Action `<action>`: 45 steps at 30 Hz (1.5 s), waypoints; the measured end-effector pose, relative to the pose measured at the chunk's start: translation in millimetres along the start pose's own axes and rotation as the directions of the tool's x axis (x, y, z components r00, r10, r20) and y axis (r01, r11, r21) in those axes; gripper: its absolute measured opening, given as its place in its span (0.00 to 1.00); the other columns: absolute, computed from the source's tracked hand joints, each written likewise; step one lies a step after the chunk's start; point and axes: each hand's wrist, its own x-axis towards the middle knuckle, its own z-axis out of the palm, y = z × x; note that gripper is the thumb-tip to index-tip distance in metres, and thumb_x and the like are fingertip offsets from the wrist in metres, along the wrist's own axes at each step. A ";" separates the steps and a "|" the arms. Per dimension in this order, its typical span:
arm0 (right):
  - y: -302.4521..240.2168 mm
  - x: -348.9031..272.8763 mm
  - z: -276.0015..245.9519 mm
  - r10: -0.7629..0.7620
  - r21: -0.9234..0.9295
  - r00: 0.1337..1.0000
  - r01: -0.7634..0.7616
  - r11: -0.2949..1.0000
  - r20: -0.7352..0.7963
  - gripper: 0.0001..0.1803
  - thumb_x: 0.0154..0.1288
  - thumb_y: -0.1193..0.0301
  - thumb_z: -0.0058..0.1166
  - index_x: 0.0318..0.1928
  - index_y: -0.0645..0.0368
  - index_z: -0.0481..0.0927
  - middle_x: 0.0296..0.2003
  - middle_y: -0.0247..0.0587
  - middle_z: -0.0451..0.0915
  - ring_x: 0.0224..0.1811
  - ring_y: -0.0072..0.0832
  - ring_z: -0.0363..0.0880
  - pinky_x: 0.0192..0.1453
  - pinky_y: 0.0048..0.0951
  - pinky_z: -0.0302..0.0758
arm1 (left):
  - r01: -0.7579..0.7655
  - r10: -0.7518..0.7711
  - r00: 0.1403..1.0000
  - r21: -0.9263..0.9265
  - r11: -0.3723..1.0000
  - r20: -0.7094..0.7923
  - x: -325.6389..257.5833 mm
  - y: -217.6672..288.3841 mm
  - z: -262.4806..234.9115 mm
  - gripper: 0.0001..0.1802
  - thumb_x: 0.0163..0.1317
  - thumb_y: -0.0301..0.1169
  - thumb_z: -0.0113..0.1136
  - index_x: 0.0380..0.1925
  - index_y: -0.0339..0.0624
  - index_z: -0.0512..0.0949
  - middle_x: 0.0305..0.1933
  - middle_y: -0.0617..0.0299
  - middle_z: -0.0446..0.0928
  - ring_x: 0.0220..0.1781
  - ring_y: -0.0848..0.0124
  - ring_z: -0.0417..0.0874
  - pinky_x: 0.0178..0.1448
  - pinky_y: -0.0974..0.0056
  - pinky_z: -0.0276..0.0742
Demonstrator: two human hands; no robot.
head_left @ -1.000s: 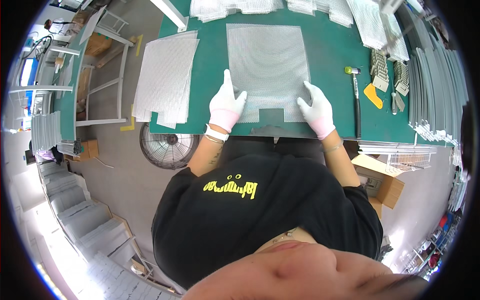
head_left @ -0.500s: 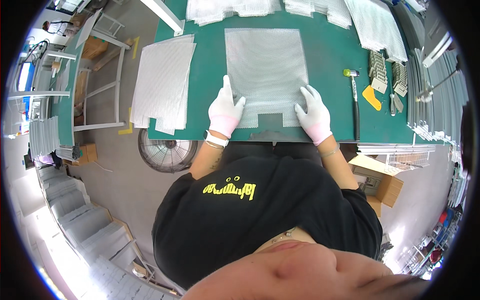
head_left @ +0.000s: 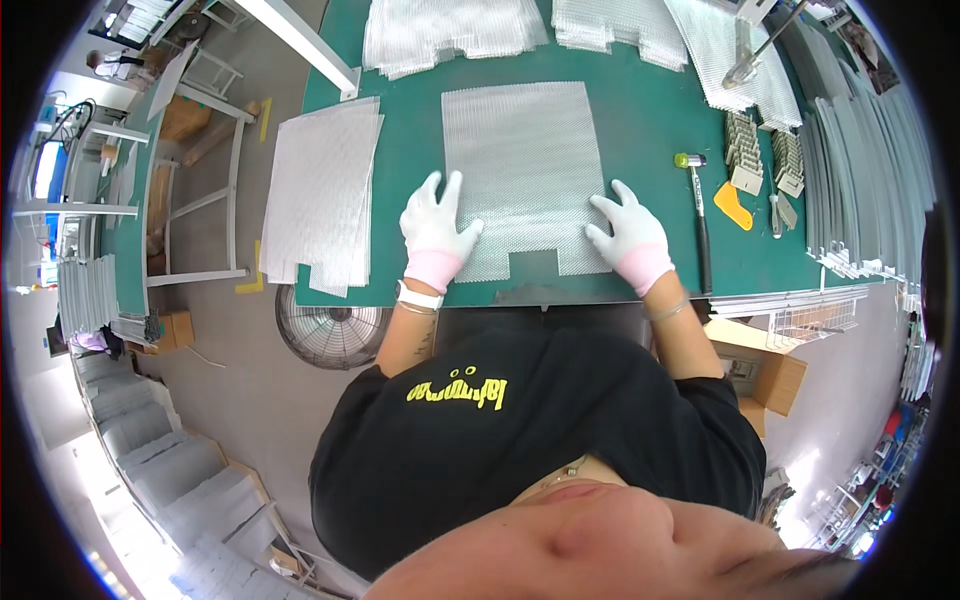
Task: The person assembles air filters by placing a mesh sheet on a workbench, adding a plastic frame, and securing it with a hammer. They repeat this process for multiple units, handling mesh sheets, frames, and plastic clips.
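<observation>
A grey wire-mesh sheet (head_left: 525, 165) with a rectangular notch in its near edge lies flat on the green tabletop in front of me. My left hand (head_left: 437, 238), in a white glove with a pink cuff, rests at the sheet's near left side, fingers spread and thumb over the mesh. On the opposite side my right hand (head_left: 630, 240), gloved the same way, has its fingers apart and their tips at the sheet's right edge. Neither hand grips anything. To the left lies a pile of similar mesh sheets (head_left: 320, 190).
A mallet (head_left: 700, 215) lies to the right, beside a yellow flat piece (head_left: 735, 205), a screwdriver (head_left: 775, 215) and rows of small metal brackets (head_left: 743, 155). More mesh stacks (head_left: 450, 35) line the far side. A white post (head_left: 310, 45) stands at the far left.
The view has tilted, so the table sits lower in the picture. My left fingers have spread and shifted slightly outward from the sheet. The sheet shows no clear movement on the table.
</observation>
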 end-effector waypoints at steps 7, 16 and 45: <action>31.3 164.6 -47.0 0.040 -0.089 0.989 -0.053 0.995 -0.140 0.21 0.69 0.53 0.49 0.50 0.55 0.82 0.45 0.53 0.84 0.49 0.50 0.82 0.57 0.46 0.77 | -0.214 0.215 0.977 0.090 0.973 -0.003 3.4 -14.7 24.7 0.36 0.63 0.48 0.55 0.71 0.51 0.66 0.76 0.49 0.59 0.78 0.44 0.55 0.80 0.38 0.42; 28.2 344.4 -44.4 0.179 -0.488 0.971 -0.081 0.869 0.158 0.20 0.64 0.71 0.56 0.57 0.53 0.80 0.57 0.46 0.82 0.60 0.41 0.81 0.62 0.49 0.77 | -0.187 0.187 0.982 0.053 0.981 0.014 2.7 -8.9 16.3 0.36 0.63 0.48 0.55 0.71 0.49 0.66 0.76 0.48 0.59 0.78 0.45 0.55 0.80 0.39 0.42; 60.3 266.9 -132.0 0.015 0.202 0.513 0.311 0.929 -0.859 0.21 0.73 0.70 0.49 0.63 0.63 0.76 0.55 0.56 0.80 0.63 0.40 0.76 0.68 0.35 0.69 | -0.253 0.257 0.961 -0.052 0.966 0.106 18.1 -19.7 3.2 0.29 0.63 0.50 0.58 0.60 0.46 0.77 0.73 0.50 0.66 0.78 0.45 0.56 0.81 0.43 0.43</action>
